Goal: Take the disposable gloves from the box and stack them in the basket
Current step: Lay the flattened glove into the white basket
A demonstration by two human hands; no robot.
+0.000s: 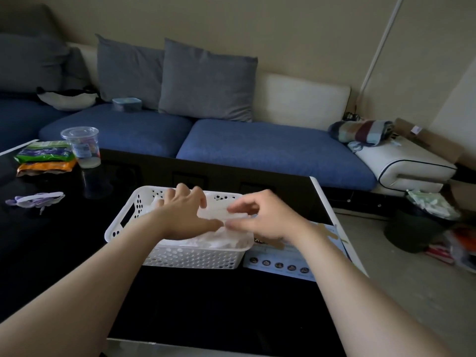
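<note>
Glove (219,214) crosswise over basket (193,256); left hand (184,215) flat, right hand (262,219) perhaps pinching

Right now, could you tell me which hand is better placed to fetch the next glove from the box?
Probably the right hand: the glove box lies beside the basket on that side, just under its wrist. The left hand is spread over the gloves in the basket, farther from the box.

I see my black table (206,305) carrying the white basket (195,258), the box (283,264) touching its right side — cup (83,146) and snack packets (43,158) far left.
</note>
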